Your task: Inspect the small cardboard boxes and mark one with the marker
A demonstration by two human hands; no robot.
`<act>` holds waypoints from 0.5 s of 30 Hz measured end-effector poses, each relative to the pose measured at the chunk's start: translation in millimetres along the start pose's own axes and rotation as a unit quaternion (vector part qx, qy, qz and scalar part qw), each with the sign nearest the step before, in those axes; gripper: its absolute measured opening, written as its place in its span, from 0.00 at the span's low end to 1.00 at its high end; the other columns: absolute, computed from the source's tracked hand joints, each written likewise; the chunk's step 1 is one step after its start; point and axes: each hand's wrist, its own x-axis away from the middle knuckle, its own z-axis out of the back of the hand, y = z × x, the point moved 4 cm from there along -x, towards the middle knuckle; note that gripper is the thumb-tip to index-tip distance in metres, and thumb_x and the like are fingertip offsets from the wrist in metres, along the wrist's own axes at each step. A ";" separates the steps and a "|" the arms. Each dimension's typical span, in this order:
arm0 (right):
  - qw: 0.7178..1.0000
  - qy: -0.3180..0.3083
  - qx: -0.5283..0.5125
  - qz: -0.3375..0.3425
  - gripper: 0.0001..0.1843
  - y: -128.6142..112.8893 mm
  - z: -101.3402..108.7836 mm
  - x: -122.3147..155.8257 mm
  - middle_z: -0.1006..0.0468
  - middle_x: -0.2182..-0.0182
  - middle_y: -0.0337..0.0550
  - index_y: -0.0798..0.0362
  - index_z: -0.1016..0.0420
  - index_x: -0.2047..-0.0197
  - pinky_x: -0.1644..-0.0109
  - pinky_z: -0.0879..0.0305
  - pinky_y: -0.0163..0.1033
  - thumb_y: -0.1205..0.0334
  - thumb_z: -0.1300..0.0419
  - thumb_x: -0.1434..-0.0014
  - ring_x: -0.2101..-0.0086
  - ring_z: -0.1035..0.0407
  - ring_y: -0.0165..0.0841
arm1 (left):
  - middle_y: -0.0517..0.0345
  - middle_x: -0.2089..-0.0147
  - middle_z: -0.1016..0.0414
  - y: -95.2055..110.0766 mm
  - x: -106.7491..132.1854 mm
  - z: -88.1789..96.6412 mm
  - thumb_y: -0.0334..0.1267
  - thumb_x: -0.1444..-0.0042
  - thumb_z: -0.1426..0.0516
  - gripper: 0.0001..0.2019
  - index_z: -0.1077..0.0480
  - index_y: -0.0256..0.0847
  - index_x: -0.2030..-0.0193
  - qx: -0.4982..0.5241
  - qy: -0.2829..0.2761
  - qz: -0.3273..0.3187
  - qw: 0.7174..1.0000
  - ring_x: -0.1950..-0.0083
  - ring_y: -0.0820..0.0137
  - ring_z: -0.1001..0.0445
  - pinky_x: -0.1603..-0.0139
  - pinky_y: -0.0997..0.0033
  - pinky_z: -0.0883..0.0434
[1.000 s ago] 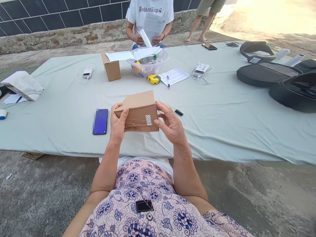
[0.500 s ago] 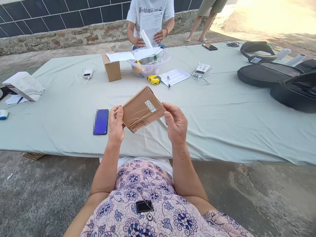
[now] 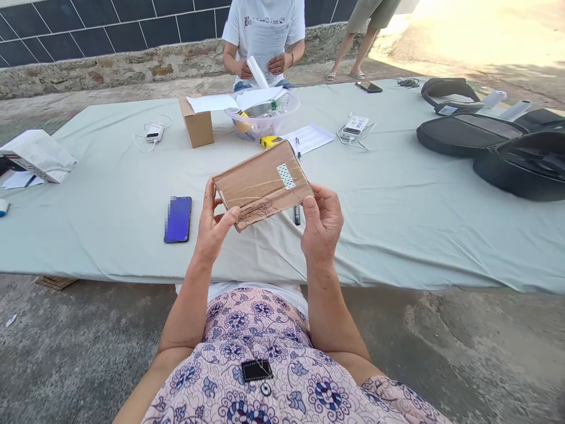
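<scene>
A flat brown cardboard box is held tilted above the table, between both hands. Creased tape runs along its near edge, and a small patterned sticker is on its face. My left hand grips the left end, thumb on the near corner and fingers behind. My right hand pinches the right corner with the thumb in front. Partly hidden under the box, a black marker lies on the cloth by my right hand. A phone with a blue screen lies left of my left hand.
A pale cloth covers the table. Behind the box are a plastic basin, a yellow tape measure, a small carton and a printed sheet. Black cases lie right. A person sits opposite with paper.
The box has turned and shifted slightly right, uncovering the marker beneath it. My left thumb has moved onto its near corner. The view has shifted a little.
</scene>
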 end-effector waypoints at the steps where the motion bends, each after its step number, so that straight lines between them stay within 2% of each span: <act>1: 1.000 -0.004 0.001 0.002 0.20 -0.2 -0.5 0.1 0.20 0.52 0.47 0.44 0.29 0.47 0.43 0.24 0.51 0.39 0.43 0.33 0.52 0.23 0.41 | 0.54 0.20 0.44 -1.1 0.2 -0.1 0.61 0.49 0.30 0.48 0.43 0.60 0.24 -0.005 -0.006 -0.003 1.000 0.25 0.51 0.36 0.35 0.59 0.26; 4: 1.000 -0.018 0.004 0.004 0.18 0.0 -1.8 1.1 0.21 0.53 0.46 0.44 0.30 0.48 0.45 0.24 0.49 0.42 0.43 0.33 0.53 0.23 0.40 | 0.55 0.18 0.48 -1.6 1.1 -1.4 0.58 0.48 0.29 0.51 0.48 0.62 0.22 -0.019 -0.017 -0.020 0.999 0.23 0.50 0.39 0.32 0.56 0.28; 7: 0.999 -0.034 -0.020 -0.014 0.16 3.6 -3.3 3.2 0.23 0.56 0.44 0.44 0.30 0.51 0.49 0.23 0.46 0.44 0.39 0.35 0.55 0.24 0.38 | 0.57 0.18 0.48 1.4 2.2 -3.2 0.58 0.42 0.34 0.45 0.48 0.61 0.22 -0.023 -0.007 -0.036 0.999 0.20 0.52 0.44 0.25 0.54 0.36; 10: 0.995 -0.079 -0.048 -0.038 0.17 9.2 -6.1 5.2 0.25 0.58 0.42 0.45 0.30 0.52 0.53 0.24 0.43 0.46 0.35 0.38 0.56 0.26 0.36 | 0.58 0.19 0.46 4.5 3.3 -4.3 0.58 0.38 0.37 0.39 0.44 0.58 0.23 -0.010 0.018 -0.044 0.999 0.19 0.56 0.46 0.22 0.57 0.40; 12: 0.991 -0.119 -0.049 -0.048 0.23 12.0 -7.6 5.7 0.25 0.59 0.41 0.44 0.29 0.46 0.56 0.24 0.41 0.45 0.33 0.40 0.56 0.26 0.36 | 0.58 0.20 0.44 4.4 3.7 -3.5 0.58 0.36 0.39 0.35 0.41 0.57 0.25 -0.001 0.044 -0.040 0.998 0.19 0.57 0.46 0.21 0.58 0.40; 15: 0.984 -0.164 -0.031 -0.059 0.40 13.4 -6.0 4.2 0.25 0.61 0.41 0.43 0.36 0.32 0.59 0.23 0.42 0.40 0.32 0.42 0.59 0.26 0.37 | 0.57 0.22 0.39 1.4 3.2 -0.4 0.57 0.36 0.38 0.32 0.38 0.56 0.28 0.005 0.076 -0.027 0.997 0.20 0.58 0.43 0.21 0.57 0.40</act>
